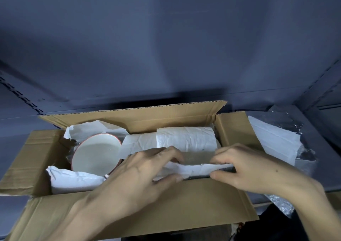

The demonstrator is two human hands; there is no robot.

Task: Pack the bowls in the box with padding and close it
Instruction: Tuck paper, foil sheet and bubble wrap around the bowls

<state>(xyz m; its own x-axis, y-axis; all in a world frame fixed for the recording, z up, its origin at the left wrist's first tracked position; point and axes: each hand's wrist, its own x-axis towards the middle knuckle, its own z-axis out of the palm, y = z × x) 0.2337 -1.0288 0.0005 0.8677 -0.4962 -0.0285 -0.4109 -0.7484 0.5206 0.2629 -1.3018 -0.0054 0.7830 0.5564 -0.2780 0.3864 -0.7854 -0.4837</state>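
Clearly the red-rimmed bowl (pixel 96 153) at the left end of the cardboard box (pixel 129 215) is my main worry: it sits tilted and bare, its hollow open to view, with white paper under its near side and behind its far side but nothing over it. If the flaps came down now, I judge it could knock against the wrapped bundle (pixel 186 139) lying just to its right, which may hold another bowl, though I cannot see inside.

My left hand (pixel 136 176) and right hand (pixel 247 168) both have their fingers curled, pinching the near edge of a white padding sheet (pixel 195 167) along the near wall of the box, thumbs below and fingers above. The sheet looks thin and already ragged, so a hard tug between the two hands could tear it, and dragging it leftward could nudge the bowl further over.

All four flaps stand open. A spare silver-backed padding sheet (pixel 276 141) lies outside, to the right of the box on the grey shelf (pixel 166 46), and may be needed to cover the bowl.
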